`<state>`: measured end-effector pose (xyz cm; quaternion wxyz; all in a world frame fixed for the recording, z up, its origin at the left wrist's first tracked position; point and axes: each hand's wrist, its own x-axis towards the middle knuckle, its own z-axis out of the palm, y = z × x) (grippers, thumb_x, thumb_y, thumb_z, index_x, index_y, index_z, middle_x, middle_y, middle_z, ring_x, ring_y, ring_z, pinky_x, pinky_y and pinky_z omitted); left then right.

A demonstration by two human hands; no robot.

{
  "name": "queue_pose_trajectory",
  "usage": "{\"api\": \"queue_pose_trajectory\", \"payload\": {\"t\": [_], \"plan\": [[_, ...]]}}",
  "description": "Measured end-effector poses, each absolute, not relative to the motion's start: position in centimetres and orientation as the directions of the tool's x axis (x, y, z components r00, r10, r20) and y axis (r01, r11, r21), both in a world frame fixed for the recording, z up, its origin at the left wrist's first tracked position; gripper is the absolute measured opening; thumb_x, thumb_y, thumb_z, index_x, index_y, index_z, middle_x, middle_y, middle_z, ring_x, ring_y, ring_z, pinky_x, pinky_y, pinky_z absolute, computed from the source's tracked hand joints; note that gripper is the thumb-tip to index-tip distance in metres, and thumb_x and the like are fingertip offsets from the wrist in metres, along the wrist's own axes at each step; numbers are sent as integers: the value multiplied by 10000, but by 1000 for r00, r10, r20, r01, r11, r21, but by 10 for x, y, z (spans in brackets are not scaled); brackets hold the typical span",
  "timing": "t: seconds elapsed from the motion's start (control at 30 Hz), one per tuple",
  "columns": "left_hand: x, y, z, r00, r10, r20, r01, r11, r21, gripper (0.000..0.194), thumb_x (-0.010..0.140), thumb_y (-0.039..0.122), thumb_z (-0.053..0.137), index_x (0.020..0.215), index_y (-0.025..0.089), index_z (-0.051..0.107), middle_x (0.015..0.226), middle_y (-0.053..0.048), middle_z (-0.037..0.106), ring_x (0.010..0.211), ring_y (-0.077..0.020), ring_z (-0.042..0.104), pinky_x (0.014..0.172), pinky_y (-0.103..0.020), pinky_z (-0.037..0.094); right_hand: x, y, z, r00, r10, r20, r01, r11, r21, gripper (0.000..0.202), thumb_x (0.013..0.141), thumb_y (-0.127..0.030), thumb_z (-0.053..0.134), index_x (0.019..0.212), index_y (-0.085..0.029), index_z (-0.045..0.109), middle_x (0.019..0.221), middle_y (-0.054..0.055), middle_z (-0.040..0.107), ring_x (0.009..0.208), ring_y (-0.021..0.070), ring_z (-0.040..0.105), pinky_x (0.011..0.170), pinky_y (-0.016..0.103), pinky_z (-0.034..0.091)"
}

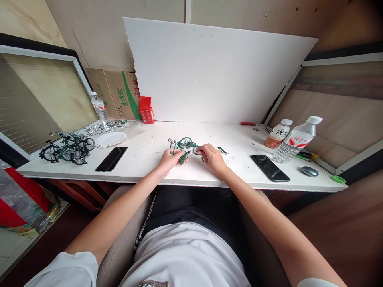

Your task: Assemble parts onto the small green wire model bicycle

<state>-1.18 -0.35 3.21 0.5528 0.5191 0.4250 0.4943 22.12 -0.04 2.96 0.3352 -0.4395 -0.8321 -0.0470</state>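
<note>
A small green model bicycle (185, 142) is above the white table, tilted, with one spoked wheel toward the back. My left hand (171, 160) is closed around its near part, thumb on top. From the other side, my right hand (212, 156) pinches a small wheel (196, 150) beside the frame; whether that wheel is joined to the bicycle I cannot tell. To the right of my right hand lies a flat green plastic part (222, 150).
Several assembled model bicycles (67, 148) cluster at the left, near a white plate (111, 139) and a phone (111, 159). On the right are another phone (270, 168), a water bottle (299, 139), a brown drink bottle (278, 133) and a mouse (309, 171). A red box (147, 111) stands behind.
</note>
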Motion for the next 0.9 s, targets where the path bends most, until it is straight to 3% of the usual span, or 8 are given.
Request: {"api": "queue_pose_trajectory", "payload": {"t": [0.23,0.4,0.7,0.9], "plan": [[-15,-1,27,137,989,47,-76,-37,996,303,805,428,805,835,146,697,813,-96,760,672,-181,715,742,-334,549,222,1,26,-427,610,668,693,695,-191,306,1126,-268,410,1154,-215,710,1037,108,775,943,219,723,825,326,551],[-12,1,20,141,987,72,-80,-62,995,356,796,459,831,866,130,715,807,-98,755,643,-182,706,707,-344,556,226,4,25,-405,520,752,614,764,-198,361,1101,-172,357,1199,-220,701,1125,125,752,988,207,727,802,326,574],[-9,0,18,156,973,171,-3,-173,985,309,852,434,772,759,145,710,758,-92,746,642,-178,695,637,-294,495,223,0,24,-454,535,713,638,753,-159,313,1118,-267,449,1154,-229,758,1097,111,790,977,206,757,825,329,587],[-8,-4,22,145,978,151,8,-154,988,284,831,421,787,764,156,712,753,-96,756,635,-184,693,633,-301,507,223,2,23,-463,545,699,659,739,-140,317,1121,-298,466,1175,-233,772,1105,112,796,993,217,759,837,340,595]]}}
